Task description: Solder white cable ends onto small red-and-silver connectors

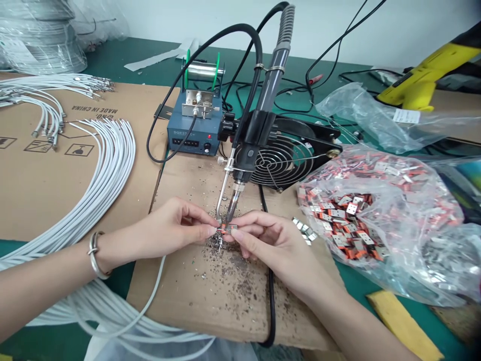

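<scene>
Under the tip of a mounted soldering iron (232, 208), my two hands meet. My left hand (184, 228) pinches the end of a white cable (160, 273), which trails down from the palm towards the bundle. Between thumb and fingers of my right hand (263, 233) is a small orange-and-metal USB connector (227, 229). Cable end and connector come together right at the iron's tip; the exact contact is too small to make out. A thin solder feed tube (222, 193) ends beside the tip.
A blue solder feeder (193, 133) with a solder spool (203, 72) stands behind, beside a fan (281, 160). White cables (116, 165) lie left. At right are a bag of orange connectors (353, 220), metal shells (304, 230) and a yellow sponge (404, 326). Solder debris litters the cardboard (180, 306).
</scene>
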Motion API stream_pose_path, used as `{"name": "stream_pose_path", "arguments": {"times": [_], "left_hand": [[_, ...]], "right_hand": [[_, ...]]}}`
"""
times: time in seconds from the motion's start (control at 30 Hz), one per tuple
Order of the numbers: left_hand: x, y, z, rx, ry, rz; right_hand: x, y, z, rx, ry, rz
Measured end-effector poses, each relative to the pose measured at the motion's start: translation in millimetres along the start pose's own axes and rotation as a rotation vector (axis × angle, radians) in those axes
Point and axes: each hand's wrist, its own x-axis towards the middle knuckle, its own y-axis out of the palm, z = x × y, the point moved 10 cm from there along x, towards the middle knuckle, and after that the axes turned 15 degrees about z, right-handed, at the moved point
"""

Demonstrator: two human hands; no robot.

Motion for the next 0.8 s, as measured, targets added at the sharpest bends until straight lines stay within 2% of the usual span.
{"name": "stream_pose_path", "arguments": {"times": [0.8], "left_hand": [[-4.7, 2.2, 2.2, -0.041, -0.044, -0.034]], "right_hand": [[0.3, 1.5, 0.6, -0.001, 0.01, 0.025]]}}
